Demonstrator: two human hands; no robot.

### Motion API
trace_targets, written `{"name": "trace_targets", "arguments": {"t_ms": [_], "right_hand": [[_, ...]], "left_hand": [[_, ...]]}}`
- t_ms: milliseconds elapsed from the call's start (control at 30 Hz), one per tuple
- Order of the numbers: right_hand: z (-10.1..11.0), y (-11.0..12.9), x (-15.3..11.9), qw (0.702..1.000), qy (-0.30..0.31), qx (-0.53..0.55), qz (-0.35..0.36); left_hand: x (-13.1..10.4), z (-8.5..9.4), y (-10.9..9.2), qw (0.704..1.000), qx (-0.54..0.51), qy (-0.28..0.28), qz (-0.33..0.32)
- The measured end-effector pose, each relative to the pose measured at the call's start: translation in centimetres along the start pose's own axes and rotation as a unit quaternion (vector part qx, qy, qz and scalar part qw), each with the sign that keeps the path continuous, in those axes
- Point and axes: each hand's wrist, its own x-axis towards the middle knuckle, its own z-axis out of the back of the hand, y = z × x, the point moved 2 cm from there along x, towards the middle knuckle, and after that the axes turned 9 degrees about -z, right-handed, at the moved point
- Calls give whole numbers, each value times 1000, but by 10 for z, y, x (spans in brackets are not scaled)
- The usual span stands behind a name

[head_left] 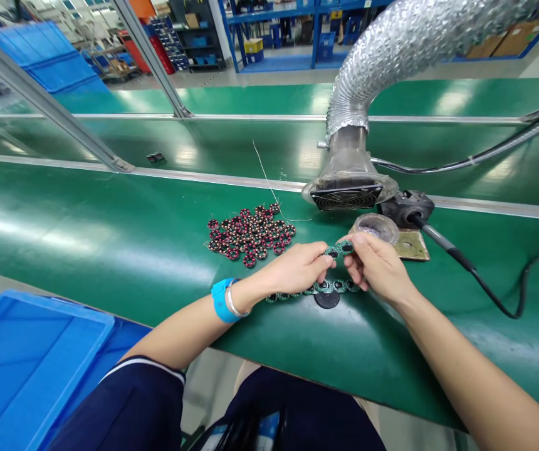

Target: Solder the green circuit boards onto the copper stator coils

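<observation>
A short strip of round green circuit boards with black centres is held up between my two hands. My left hand pinches its left end, and my right hand grips its right end. Below them on the bench lies a longer row of similar round green boards, partly hidden by my left hand. A black disc lies at that row's near side. To the left of my hands is a pile of small red-and-black wound coils.
A fume hood with a fan grille hangs on a silver duct beyond my hands. A soldering iron rests in its stand, beside a round clear dish. Thin wire lies past the coils. A blue crate stands lower left.
</observation>
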Motion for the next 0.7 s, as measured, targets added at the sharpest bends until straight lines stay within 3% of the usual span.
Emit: {"name": "trace_targets", "arguments": {"t_ms": [67,233,433,533,700], "right_hand": [[-1,2,0,1000,-3,-12,11],[-4,0,-1,996,-75,-41,34],[-9,-9,10,996,-33,-79,19],[-6,-11,14,987,-66,-139,51],[-4,-15,15,954,-85,-256,129]], "left_hand": [[6,1,1,1000,1,-7,16],[24,-1,16,997,-36,-38,64],[30,-2,19,998,5,-46,50],[32,2,16,997,33,-61,34],[36,3,24,998,-54,-29,28]]}}
